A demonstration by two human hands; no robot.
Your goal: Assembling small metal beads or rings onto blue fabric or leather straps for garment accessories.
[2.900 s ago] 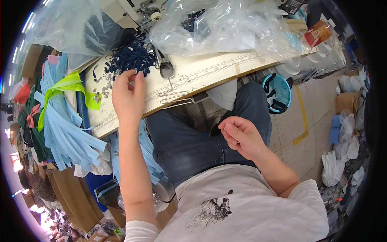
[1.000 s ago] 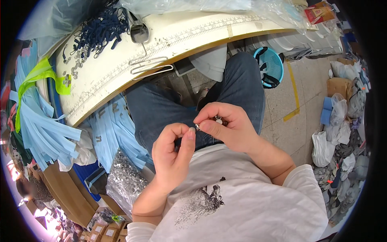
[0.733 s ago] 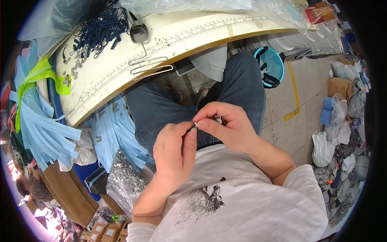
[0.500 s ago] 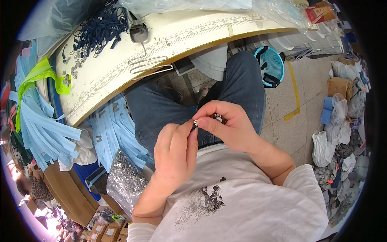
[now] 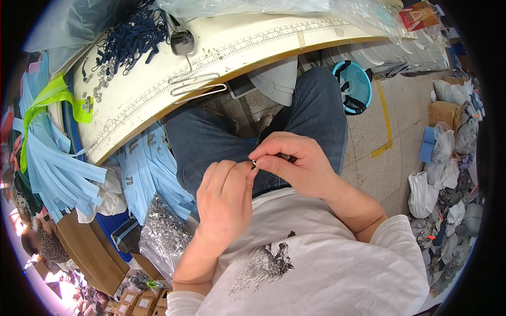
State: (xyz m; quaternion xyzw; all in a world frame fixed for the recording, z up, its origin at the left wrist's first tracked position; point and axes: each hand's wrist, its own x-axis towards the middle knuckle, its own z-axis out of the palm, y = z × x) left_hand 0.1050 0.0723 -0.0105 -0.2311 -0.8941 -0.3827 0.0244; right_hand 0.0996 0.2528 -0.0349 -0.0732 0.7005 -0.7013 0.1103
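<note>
My left hand (image 5: 225, 195) and my right hand (image 5: 295, 158) meet above my lap, both closed in a pinch. Between their fingertips is a small silvery metal piece (image 5: 254, 163) with a dark bit by it, perhaps a zipper slider; most of it is hidden. More small dark or shiny bits (image 5: 288, 157) show in the curl of my right hand. On the table lie a heap of dark blue cord loops (image 5: 126, 42), scattered small metal pieces (image 5: 99, 84) and a metal scoop (image 5: 182, 42).
The white table (image 5: 232, 52) has ruler markings and a bent wire rack (image 5: 197, 87) at its edge. Light blue strips (image 5: 153, 174) hang at left, beside a clear bag of small metal pieces (image 5: 163, 231). A turquoise basket (image 5: 358, 87) stands on the floor; bags and scraps pile at right.
My left hand has shifted slightly left and down. My right fingers have closed further over the metal piece, so less of it shows. The table things have not moved.
</note>
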